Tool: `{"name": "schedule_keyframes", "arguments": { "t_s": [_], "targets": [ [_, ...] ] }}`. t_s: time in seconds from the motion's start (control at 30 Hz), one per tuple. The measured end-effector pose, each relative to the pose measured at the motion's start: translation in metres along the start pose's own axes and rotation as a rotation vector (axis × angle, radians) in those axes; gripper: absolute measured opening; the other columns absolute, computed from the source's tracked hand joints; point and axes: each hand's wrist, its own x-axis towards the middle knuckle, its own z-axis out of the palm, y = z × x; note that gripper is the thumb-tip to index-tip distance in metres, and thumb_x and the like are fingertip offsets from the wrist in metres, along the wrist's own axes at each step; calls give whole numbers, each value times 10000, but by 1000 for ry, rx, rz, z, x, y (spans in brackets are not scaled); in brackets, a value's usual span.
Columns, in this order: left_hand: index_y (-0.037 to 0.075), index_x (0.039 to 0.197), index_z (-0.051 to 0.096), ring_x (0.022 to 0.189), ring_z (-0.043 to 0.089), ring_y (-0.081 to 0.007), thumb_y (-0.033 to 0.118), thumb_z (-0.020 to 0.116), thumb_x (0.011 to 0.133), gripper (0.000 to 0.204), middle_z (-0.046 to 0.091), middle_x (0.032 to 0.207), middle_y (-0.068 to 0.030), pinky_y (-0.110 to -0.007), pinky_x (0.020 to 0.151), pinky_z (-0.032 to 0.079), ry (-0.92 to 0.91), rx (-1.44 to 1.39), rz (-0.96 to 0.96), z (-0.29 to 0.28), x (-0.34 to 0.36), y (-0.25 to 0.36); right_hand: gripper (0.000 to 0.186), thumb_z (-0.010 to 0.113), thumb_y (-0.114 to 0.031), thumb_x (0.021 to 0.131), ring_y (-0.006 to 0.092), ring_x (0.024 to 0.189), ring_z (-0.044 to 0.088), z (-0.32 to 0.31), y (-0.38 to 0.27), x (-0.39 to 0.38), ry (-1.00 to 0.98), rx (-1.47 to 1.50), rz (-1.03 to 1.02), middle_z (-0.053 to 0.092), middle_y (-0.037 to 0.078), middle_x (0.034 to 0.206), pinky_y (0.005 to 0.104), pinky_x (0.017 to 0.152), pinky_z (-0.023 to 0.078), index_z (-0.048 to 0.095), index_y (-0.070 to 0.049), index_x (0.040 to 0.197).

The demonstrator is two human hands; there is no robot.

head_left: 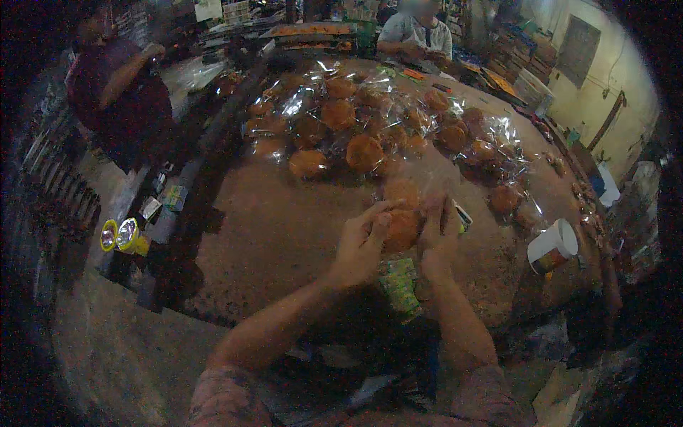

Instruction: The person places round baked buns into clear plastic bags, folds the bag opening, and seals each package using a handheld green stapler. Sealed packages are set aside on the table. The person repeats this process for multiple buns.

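In front of me, my left hand (359,245) grips a round brown piece (398,231) with its fingers along the left side. A second brown piece (400,191) is just above it, seemingly inside clear plastic. My right hand (437,231) is at the right of these pieces, fingers raised and close together at the plastic; whether it pinches the plastic is unclear. A green patterned packet (398,285) lies below the pieces, between my forearms. Many bagged round brown pieces (364,153) are spread over the back of the brown tabletop (249,249).
A white cup (551,245) stands at the right. Yellow-rimmed cups (131,236) and small boxes (173,197) sit along the left edge. A co-worker in dark red (121,99) is at the left; another person in a light shirt (416,39) is across the table.
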Motion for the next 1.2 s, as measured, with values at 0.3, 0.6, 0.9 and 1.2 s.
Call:
{"name": "schedule_keyframes", "arguments": {
  "t_s": [0.3,0.6,0.9,1.2],
  "targets": [
    [-39,1360,570,1174,597,-186,275,461,1075,437,660,1263,-139,-338,1028,459,-77,-159,-114,16,-4,21,392,508,-346,1064,119,961,590,-25,-10,17,-28,-109,-83,668,55,1062,277,847,482,633,14,1161],
    [-16,1207,668,1108,631,-208,312,408,1091,435,677,1239,-94,-371,1021,475,-6,237,70,11,-5,26,379,490,-336,1076,60,666,492,-14,-10,17,-105,60,-174,542,-35,717,263,609,418,610,-32,886],
    [-25,994,721,923,663,-225,488,351,1082,639,712,968,-115,-370,927,507,185,255,22,16,-5,7,315,514,-260,1055,242,609,609,-8,-8,12,57,-341,-433,613,152,723,390,557,449,634,-2,922],
    [-15,1076,664,1024,634,-205,425,530,1029,462,700,1061,-95,-380,942,481,-193,-97,-282,-9,12,23,298,636,-281,995,183,663,653,-4,-6,13,-1,-169,-339,693,125,794,337,603,497,646,-32,1157]
  ]
}}
